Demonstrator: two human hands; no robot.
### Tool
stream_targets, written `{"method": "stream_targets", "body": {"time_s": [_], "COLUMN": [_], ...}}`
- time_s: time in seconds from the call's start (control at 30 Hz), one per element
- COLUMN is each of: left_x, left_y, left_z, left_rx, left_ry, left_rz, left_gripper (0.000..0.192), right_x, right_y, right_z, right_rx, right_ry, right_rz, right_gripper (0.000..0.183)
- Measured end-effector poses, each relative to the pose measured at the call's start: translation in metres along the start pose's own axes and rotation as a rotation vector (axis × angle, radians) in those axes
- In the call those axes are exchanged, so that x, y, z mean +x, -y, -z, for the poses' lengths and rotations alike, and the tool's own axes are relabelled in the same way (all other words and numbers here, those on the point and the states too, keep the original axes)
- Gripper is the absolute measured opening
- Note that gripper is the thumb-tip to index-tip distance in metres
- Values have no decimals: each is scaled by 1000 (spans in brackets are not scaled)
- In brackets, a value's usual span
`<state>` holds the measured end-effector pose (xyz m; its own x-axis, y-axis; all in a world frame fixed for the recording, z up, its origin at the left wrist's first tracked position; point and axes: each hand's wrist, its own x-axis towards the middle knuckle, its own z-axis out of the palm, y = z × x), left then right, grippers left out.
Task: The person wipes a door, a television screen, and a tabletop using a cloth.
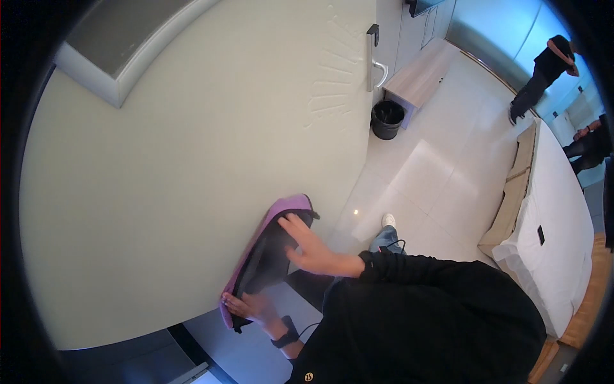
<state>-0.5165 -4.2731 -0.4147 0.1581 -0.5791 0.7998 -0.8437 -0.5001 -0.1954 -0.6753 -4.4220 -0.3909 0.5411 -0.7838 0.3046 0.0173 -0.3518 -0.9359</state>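
A purple fabric bag point(240, 259) with a black zipper edge and dark lining gapes open, slanting in front of a large pale door point(182, 168). My left hand point(252, 307), with a black band on its wrist, grips the bag's lower end and is slightly blurred. At the upper end, my right hand point(309, 247) has its fingers spread over the opening, fingertips against the dark inner side near the zipper. What lies inside the bag cannot be made out.
The door has a metal lever handle point(380, 72). Beyond it are a black waste bin point(387, 120) and a low wooden bench point(422, 72). A white-covered bed point(556, 216) holds a dark phone-like object point(541, 235). Two people point(551, 62) in dark clothes stand at the far right.
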Motion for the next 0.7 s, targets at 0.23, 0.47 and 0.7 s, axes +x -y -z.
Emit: {"method": "stream_targets", "body": {"time_s": [0.23, 0.47, 0.7], "left_x": [53, 107, 167], "left_y": [-27, -109, -224], "left_z": [-9, -27, -50], "left_rx": [12, -34, -19], "left_ry": [-202, -192, 84], "left_rz": [94, 108, -63], "left_gripper": [18, 24, 19], "right_x": [24, 79, 137], "right_y": [20, -15, -72], "right_z": [34, 106, 210], "right_rx": [33, -170, -152], "right_ry": [-82, -237, -382], "right_rz": [150, 247, 40], "right_gripper": [60, 60, 58]}}
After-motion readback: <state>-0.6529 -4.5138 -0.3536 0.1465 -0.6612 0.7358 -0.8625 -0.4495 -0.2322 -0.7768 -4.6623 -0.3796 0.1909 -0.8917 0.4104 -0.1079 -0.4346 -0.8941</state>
